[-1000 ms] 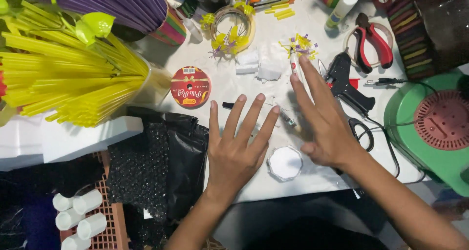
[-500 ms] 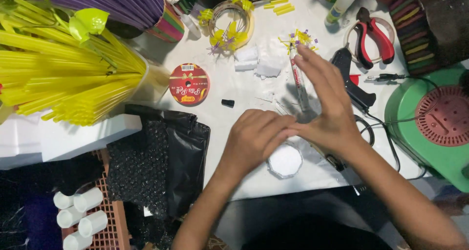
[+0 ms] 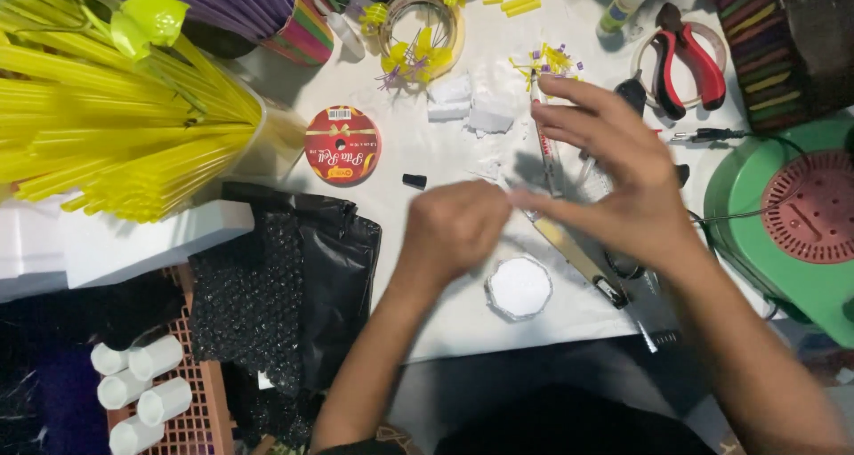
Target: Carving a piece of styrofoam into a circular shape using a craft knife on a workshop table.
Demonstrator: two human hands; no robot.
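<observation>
Hands meet mid-table, just above a white octagonal foam piece (image 3: 519, 288) lying flat on the white table (image 3: 418, 322). Left hand (image 3: 454, 228) is curled into a loose fist, fingertips pinched w/ the right thumb at approx the same spot; whatever's between them is too small and blurred to tell. Right hand (image 3: 614, 175) has thumb pressed toward the left hand, other fingers spread and lifted. Under the right hand lie a utility knife (image 3: 578, 259) and a thin red-marked stick (image 3: 544, 148), neither clearly gripped.

Containers:
- Clear cup (image 3: 267, 139) at left holds a big bundle of yellow straws (image 3: 98, 126), fanning out to the left edge.
- Striped cup (image 3: 307, 32) at top holds purple straws (image 3: 213, 1).
- Brown crate (image 3: 200, 402) bottom left holds white foam cylinders (image 3: 138, 388), about four visible, lying on their sides.
- Tape roll (image 3: 422, 28) at top centre has small yellow and purple bits in and on its ring.

Other stuff: red ribbon spool (image 3: 342, 145) left of the hands, small black cap (image 3: 414, 181) just beside it; black bubble wrap (image 3: 285, 286) draped off the table edge; white foam scraps (image 3: 467, 110) above the hands; red-handled pliers (image 3: 680, 59) top right; green round appliance (image 3: 792, 224) w/ red grille at far right; glue bottle (image 3: 627, 1) near top.
</observation>
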